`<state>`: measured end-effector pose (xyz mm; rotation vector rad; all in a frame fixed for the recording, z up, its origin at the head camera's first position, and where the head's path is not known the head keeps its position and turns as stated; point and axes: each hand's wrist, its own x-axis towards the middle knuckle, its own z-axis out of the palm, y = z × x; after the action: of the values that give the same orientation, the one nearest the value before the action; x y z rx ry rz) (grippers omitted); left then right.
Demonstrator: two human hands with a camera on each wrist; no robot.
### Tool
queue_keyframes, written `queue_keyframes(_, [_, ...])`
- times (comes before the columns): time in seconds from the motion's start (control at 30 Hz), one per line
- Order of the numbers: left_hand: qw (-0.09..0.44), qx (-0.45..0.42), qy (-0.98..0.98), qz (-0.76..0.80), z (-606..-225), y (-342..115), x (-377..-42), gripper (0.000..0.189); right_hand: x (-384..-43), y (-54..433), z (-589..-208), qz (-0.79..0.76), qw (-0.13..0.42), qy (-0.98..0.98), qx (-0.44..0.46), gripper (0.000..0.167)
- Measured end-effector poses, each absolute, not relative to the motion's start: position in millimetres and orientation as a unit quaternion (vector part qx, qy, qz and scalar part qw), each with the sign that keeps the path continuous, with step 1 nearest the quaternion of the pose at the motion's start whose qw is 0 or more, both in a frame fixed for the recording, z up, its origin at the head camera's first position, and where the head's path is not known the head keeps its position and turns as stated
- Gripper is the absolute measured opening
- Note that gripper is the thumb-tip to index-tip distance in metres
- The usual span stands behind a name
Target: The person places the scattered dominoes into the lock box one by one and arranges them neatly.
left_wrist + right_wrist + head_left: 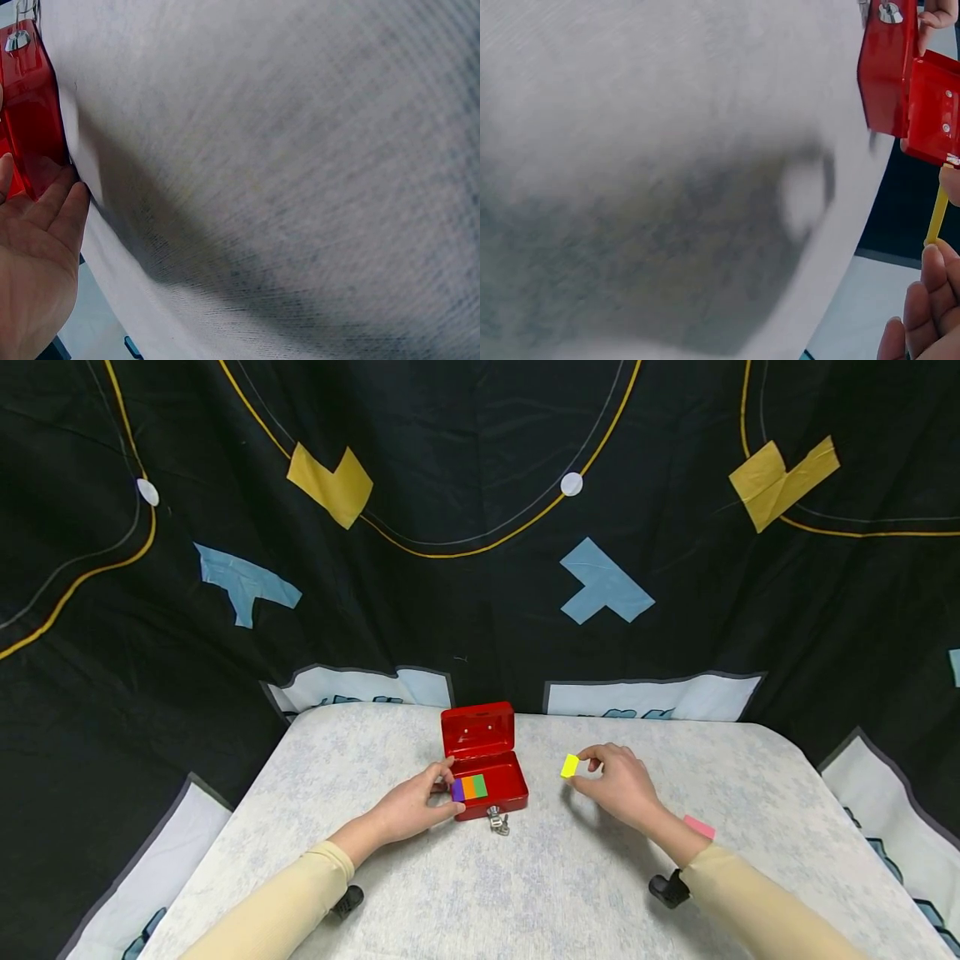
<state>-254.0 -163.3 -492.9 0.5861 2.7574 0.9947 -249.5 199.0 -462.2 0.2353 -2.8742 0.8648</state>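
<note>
A red metal cash box (491,807) stands on the table with its lid (478,732) raised. My left hand (411,806) holds its left side, thumb by the front corner and fingers along the wall. Inside, a purple pad (457,790), an orange pad (468,787) and a green pad (480,786) lie side by side at the left. To the right of the box, my right hand (618,782) pinches a small yellow rectangular pad (570,766) between thumb and fingertips, raised above the table. The right wrist view shows this yellow pad (937,214) edge-on, as a thin slab.
A pink pad (699,827) lies on the table beside my right forearm, partly hidden by it. Keys (498,824) hang from the lock at the box's front. The pale cloth-covered table (555,893) backs onto a dark curtain (495,635).
</note>
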Motion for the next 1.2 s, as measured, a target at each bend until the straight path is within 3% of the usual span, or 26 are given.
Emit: queue_keyframes(1.2, [0.075,0.186,0.923,0.327,-490.7,-162.0,-253.1,0.04,-279.5,130.9,-458.8,0.282,0.028,-0.944,0.166,0.039])
